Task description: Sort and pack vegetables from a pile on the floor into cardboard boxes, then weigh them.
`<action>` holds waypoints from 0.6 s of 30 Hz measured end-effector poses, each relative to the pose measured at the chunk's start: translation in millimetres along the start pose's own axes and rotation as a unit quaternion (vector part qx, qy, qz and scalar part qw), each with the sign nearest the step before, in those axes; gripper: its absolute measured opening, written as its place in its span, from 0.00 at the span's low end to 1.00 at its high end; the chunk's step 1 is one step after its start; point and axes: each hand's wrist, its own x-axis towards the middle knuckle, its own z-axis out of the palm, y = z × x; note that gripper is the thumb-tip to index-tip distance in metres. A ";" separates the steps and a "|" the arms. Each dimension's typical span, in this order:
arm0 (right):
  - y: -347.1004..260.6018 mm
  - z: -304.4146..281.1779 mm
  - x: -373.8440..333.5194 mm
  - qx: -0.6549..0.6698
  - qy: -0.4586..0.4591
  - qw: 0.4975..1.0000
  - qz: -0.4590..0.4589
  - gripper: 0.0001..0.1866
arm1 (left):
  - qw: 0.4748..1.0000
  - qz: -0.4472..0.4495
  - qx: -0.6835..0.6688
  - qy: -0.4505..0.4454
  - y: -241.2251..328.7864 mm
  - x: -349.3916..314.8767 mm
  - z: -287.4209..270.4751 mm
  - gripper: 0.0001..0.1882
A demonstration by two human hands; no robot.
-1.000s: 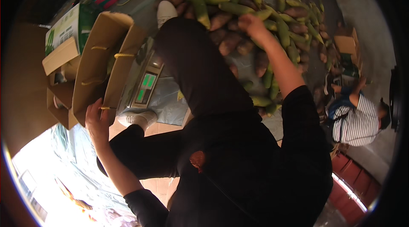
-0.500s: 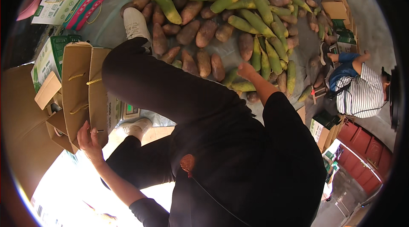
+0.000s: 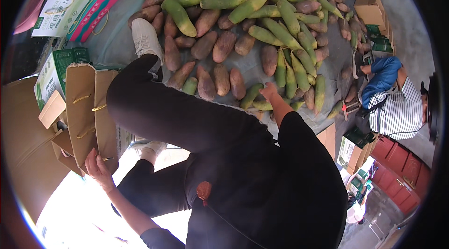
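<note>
My left hand [image 3: 97,170] rests against the near edge of a cardboard gift box [image 3: 80,113] with yellow rope handles. Its fingers are stretched out and touch the box. My right hand [image 3: 269,91] is over the near side of the vegetable pile, beside a green radish [image 3: 252,95]. Those fingers look curled, and nothing shows in them. Long green radishes [image 3: 248,7] lie on and among plump reddish-brown root vegetables [image 3: 204,45]. My bent leg in black covers part of the ground between my hands.
Printed cartons [image 3: 50,75] stand at the left, below a flat printed bag [image 3: 70,6]. Another person [image 3: 395,108] in a striped top sits at the right, near a brown carton [image 3: 370,9]. A red door [image 3: 406,167] shows at the lower right.
The view has shifted, so the pile sits slightly lower in the picture. My right hand has moved only slightly against the pile. My left hand stays at the box edge.
</note>
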 end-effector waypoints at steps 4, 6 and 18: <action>-45.3 3.5 -30.7 0.108 -0.087 0.988 0.075 0.37 | 0.999 -0.032 0.014 0.008 -1.9 -8.2 -11.5 0.21; -45.4 5.8 -31.8 0.141 -0.062 0.984 0.092 0.36 | 0.999 -0.021 0.025 -0.001 -2.0 -6.0 -9.3 0.22; -51.8 -5.3 -20.1 0.164 -0.112 0.975 0.102 0.20 | 1.000 0.002 0.008 0.007 -4.3 -3.3 -11.3 0.13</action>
